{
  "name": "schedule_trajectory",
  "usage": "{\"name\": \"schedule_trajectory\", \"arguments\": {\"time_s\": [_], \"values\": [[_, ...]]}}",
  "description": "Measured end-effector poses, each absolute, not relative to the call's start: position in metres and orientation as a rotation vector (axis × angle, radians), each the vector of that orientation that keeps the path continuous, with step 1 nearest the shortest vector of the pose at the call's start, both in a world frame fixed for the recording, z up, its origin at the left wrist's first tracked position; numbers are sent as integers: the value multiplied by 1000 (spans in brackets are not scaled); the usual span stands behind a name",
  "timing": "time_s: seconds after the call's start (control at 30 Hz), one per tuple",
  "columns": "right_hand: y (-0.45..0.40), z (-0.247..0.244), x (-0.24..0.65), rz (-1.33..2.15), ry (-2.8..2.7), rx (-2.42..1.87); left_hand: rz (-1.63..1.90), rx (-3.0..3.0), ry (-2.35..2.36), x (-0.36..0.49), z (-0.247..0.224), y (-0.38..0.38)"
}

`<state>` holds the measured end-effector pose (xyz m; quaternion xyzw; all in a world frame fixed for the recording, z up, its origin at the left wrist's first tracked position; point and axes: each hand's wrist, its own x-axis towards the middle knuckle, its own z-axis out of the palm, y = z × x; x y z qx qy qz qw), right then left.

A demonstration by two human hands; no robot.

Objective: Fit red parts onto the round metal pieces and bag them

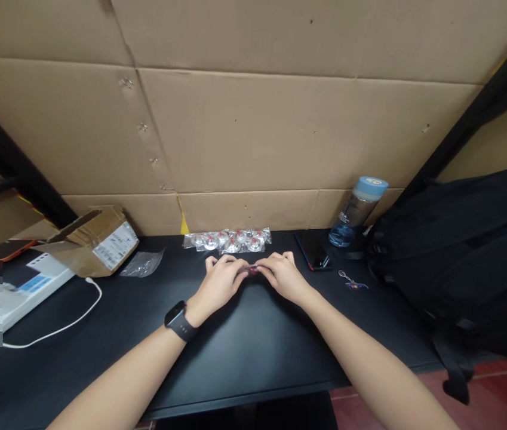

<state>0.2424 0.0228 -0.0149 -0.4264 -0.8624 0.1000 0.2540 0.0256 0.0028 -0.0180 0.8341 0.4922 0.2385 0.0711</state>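
Observation:
Over the middle of the black table, my left hand [223, 282] and my right hand [283, 276] meet with fingers bent. Between them they pinch a small packet with a red part [252, 270]; my fingers cover most of it, so its contents cannot be made out. Just beyond my hands lie several clear plastic packets [232, 243], each with a round silvery piece and a bit of red inside. A black smartwatch [180, 320] is on my left wrist.
Left of my hands are an opened cardboard box [101, 242], an empty plastic bag [143, 263] and a white cable [71, 325]. To the right are a phone [313, 251], a keychain [354, 283], a blue-capped bottle [356, 212] and a black backpack [463, 257]. Cardboard panels [244, 131] stand behind.

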Motion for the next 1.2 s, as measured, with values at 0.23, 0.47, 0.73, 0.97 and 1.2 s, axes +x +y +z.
{"name": "schedule_trajectory", "arguments": {"time_s": [0.23,0.47,0.73,0.97,1.2], "values": [[26,-13,244,441,-2075,-1204,841,2237,1637,-9,0,24],[43,-12,267,378,-1995,-1337,606,1906,2289,-89,0,58],[51,-12,298,377,-2328,-1358,535,2051,2542,-78,-4,45],[53,-11,304,545,-2392,-1296,356,2625,1229,-63,9,39],[52,-15,300,476,-2373,-1331,290,2648,1086,-40,-4,30]]}}
